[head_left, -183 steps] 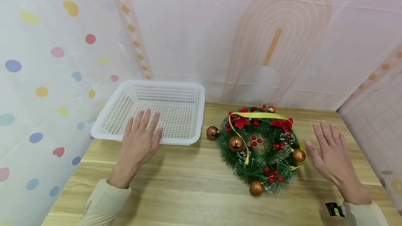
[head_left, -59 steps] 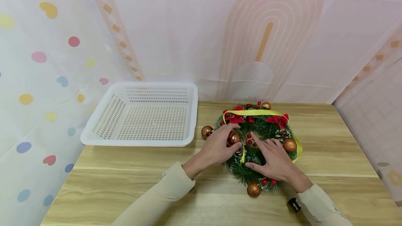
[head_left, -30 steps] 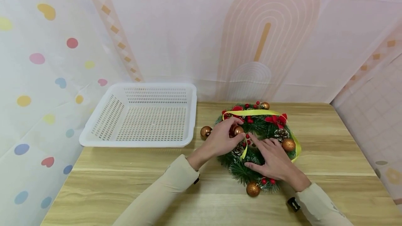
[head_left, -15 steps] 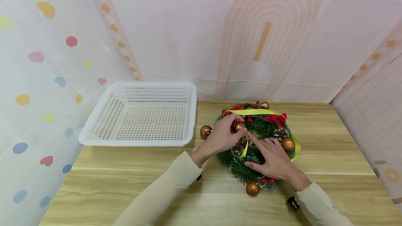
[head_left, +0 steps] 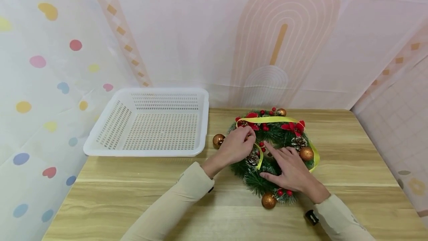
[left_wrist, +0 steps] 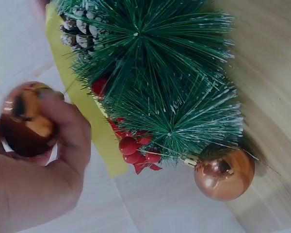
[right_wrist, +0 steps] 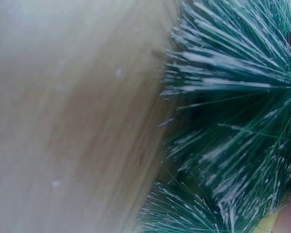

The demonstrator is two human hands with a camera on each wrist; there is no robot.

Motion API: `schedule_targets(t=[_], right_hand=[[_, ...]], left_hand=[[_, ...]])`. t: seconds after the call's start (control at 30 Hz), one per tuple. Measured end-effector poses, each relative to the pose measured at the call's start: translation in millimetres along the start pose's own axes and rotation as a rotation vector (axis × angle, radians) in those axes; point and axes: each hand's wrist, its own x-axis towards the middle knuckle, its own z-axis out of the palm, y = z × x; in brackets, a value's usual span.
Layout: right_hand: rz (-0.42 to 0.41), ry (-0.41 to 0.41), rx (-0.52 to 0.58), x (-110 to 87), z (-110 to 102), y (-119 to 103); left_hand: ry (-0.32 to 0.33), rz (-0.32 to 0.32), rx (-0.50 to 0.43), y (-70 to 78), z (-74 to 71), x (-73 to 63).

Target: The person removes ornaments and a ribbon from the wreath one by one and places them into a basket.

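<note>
A green Christmas wreath (head_left: 255, 184) with red berries, red flowers, pine cones and a loose yellow ribbon (head_left: 271, 119) lies on the table. At its left inner side my left hand (head_left: 232, 147) grips a shiny copper bauble (left_wrist: 25, 128), thumb and fingers curled round it; the head view hides most of that bauble behind the hand. My right hand (head_left: 290, 168) rests on the wreath's lower right part, fingers spread and fairly straight, with the index fingertip beside the berries (head_left: 262, 145) near the central hole. In the right wrist view only frosted needles and a sliver of skin show.
A white perforated plastic basket (head_left: 147, 152) stands on the wooden table (head_left: 147, 189) left of the wreath. Other copper baubles stick out from the wreath's edge, one at the left (head_left: 219, 141) and one at the front (head_left: 269, 200). A patterned cloth backdrop (head_left: 187, 40) rises behind.
Both hands came from the sides onto the wreath. My left hand took hold of the bauble, shifted it up and right, then turned slightly back left. The right hand has lately stayed still.
</note>
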Motion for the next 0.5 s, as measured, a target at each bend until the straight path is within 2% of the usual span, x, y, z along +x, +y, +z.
schedule_targets(t=[0.3, 0.5], right_hand=[[0.007, -0.008, 0.004, -0.2, 0.3, -1.2], [0.007, -0.009, 0.008, 0.0, -0.3, -1.4]], left_hand=[[-0.071, -0.007, 0.049, -2.6, 0.5, -1.9], [-0.090, -0.011, 0.094, -0.2, -1.8, -1.5]])
